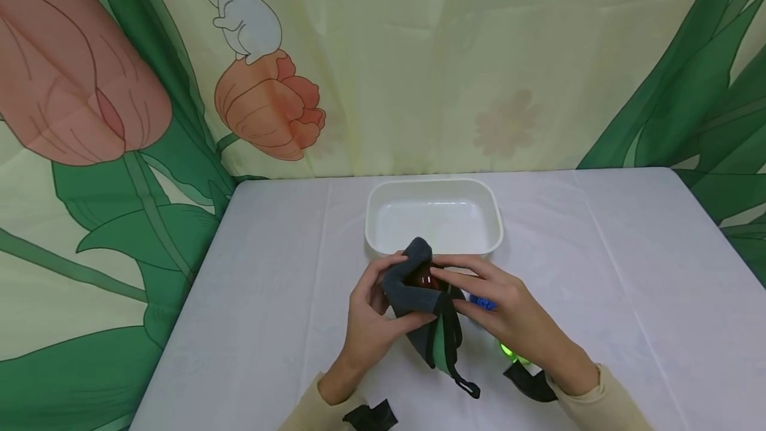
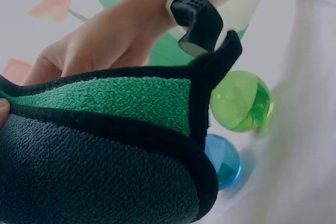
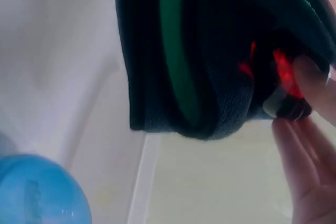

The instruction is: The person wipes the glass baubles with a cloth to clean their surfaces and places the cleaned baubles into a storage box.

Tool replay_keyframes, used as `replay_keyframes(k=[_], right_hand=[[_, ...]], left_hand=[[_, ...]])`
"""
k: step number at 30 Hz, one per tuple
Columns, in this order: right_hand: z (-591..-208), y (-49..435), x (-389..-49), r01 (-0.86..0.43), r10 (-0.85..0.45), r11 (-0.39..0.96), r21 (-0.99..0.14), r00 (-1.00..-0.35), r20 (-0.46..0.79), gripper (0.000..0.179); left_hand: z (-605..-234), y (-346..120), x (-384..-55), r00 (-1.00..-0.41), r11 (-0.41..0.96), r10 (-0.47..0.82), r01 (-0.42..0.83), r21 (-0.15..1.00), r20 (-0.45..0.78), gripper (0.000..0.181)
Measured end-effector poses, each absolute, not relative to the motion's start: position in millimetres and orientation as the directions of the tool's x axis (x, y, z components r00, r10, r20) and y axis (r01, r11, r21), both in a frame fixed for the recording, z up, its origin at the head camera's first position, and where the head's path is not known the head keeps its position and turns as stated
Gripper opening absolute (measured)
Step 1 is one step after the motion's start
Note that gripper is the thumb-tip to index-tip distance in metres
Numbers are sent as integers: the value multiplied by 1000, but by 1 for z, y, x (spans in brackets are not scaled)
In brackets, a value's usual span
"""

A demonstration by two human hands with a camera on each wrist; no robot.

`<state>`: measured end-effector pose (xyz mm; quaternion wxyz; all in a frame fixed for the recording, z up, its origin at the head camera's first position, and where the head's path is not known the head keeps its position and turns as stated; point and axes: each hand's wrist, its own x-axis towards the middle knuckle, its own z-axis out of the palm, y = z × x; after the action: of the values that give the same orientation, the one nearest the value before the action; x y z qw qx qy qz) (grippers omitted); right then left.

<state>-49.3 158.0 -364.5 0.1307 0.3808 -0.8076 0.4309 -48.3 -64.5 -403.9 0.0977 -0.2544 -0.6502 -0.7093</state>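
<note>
Above the bench point(image 1: 269, 324), my left hand point(image 1: 372, 321) grips the folded terry cloth point(image 1: 409, 296), likely light, soft and best held by its bound edge, while my right hand point(image 1: 509, 298) pinches what seems a red ball point(image 1: 426, 280), probably slippery, inside its fold.

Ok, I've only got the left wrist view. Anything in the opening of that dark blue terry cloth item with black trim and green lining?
Observer: Yes. Head view shows a glossy red object, partly hidden, in the opening of the cloth item.

Operator: Which hand is on it?

Observer: The right hand. Its fingertips reach into the opening to the red object; your view has them behind the cloth.

Operator: Any container nearby?

Observer: One: a white, shallow, rectangular tray with rounded corners, on the table just beyond both hands.
</note>
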Motion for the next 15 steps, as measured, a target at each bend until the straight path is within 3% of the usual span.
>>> replay_keyframes(k=[4,7,10,15], right_hand=[[-365,156,-49,-581,-451,260,-771,-779,435,62],[-365,157,-48,-435,-416,179,-882,-846,333,58],[-366,157,-47,-382,-407,174,-908,-867,287,57],[-366,153,-48,-426,-402,228,-875,-860,314,60]], left_hand=[[-404,-64,-46,-844,-114,210,479,870,493,76],[-404,-63,-46,-837,-104,220,490,865,501,76],[-403,-63,-47,-840,-100,207,491,865,501,74],[-403,-63,-48,-854,-111,171,479,871,492,73]])
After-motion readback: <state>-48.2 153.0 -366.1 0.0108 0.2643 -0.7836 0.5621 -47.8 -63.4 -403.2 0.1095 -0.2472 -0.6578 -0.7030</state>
